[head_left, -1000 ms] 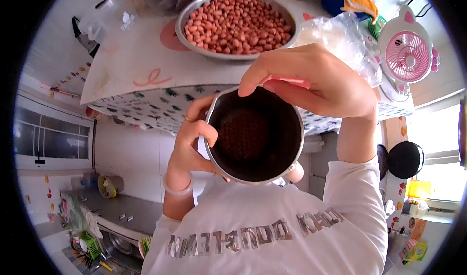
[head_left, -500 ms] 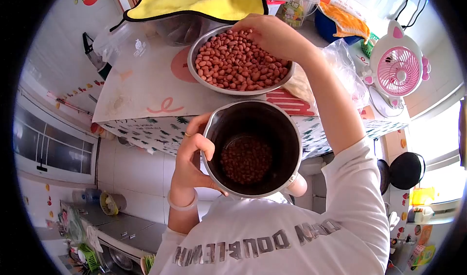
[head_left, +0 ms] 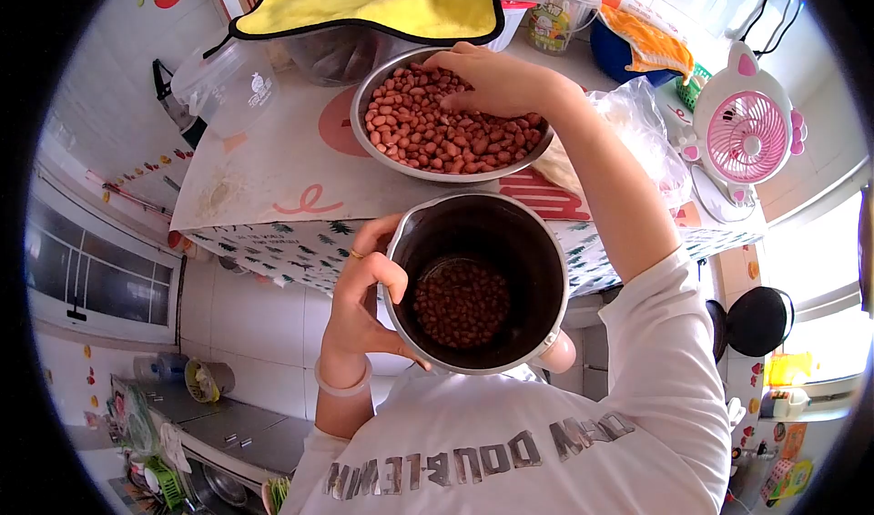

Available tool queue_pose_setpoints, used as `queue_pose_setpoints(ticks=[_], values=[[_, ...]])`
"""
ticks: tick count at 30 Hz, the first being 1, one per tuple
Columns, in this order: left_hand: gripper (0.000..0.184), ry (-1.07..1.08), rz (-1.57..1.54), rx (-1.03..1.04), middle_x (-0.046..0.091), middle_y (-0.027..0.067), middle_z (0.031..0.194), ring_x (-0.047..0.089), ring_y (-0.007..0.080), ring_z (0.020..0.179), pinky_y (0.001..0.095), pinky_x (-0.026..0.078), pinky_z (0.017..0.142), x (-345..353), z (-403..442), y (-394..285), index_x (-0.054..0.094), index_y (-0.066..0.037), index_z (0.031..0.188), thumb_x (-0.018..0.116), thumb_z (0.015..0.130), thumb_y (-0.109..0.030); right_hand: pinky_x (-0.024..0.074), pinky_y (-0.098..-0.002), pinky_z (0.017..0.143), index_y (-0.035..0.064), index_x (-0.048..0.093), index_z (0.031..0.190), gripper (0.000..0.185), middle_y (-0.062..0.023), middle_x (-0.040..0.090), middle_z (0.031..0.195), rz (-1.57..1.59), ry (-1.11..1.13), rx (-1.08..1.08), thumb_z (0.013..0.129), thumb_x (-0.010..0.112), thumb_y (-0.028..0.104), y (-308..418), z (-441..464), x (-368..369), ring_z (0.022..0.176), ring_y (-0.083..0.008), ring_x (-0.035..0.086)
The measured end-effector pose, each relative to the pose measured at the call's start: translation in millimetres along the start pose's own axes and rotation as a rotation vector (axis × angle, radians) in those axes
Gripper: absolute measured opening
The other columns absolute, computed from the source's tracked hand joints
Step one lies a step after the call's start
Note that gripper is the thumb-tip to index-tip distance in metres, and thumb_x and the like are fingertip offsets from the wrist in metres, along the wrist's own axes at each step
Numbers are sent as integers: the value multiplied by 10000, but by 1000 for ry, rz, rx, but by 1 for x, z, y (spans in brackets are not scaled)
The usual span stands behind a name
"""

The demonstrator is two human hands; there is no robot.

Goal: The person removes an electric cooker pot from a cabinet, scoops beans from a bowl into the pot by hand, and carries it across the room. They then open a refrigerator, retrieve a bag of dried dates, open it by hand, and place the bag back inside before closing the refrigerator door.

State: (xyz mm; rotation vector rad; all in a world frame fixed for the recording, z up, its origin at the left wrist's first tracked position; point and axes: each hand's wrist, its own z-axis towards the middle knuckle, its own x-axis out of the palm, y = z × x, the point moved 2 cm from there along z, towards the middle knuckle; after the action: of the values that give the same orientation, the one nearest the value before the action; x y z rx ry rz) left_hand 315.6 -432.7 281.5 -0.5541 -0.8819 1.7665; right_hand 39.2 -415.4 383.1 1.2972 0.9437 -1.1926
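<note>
And here, in front of the table [head_left: 232, 173], a deep metal pot [head_left: 539, 251] is held tilted so that its dark inside is shown to the camera, and its bottom is seen covered with reddish-brown nuts [head_left: 462, 301]. Its left side is gripped by the left hand [head_left: 364, 287], the fingers curled in at the wall, the thumb set lower down by the rim.

Up on the table, a wide, shallow steel bowl [head_left: 401, 171] is heaped with red-skinned peanuts [head_left: 437, 137], spread nearly up to the rim! The right hand [head_left: 510, 82] is held palm down over the bowl's upper right part; the nuts lie directly under its fingers and just beside the thumb, on the bowl's far side from the pot. Thumb and forefinger are parted; whether any nut is pinched underneath cannot be told, that side being hidden.

Behind the bowl, a clear tub [head_left: 341, 58] is partly covered by a yellow cloth [head_left: 373, 12], its dark contents not made out. At the far right, a blue basin [head_left: 608, 52] is draped with an orange cloth [head_left: 648, 43], and a clear plastic bag [head_left: 642, 137] is seen between the right forearm and a pink-and-white fan [head_left: 751, 137].
</note>
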Motion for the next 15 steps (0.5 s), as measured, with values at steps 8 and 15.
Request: queue_pose_setpoints(ticks=[8,15], values=[[651,38,62,9,467,239,1379,480,377,1285,454,371,1075,-1,-1,1,539,-168,810,1002,401,-371,449,-431,986,87,505,1288,555,-173,543,1281,-31,86,96,904,638,465,6,-4,-1,1196,-335,559],[643,15,41,-9,475,218,1380,486,365,1267,444,370,1055,1,-2,1,535,-163,792,1009,395,-342,480,-448,910,85,539,1219,436,-187,658,1085,-22,91,108,993,512,457,7,-3,3,1049,-362,628]])
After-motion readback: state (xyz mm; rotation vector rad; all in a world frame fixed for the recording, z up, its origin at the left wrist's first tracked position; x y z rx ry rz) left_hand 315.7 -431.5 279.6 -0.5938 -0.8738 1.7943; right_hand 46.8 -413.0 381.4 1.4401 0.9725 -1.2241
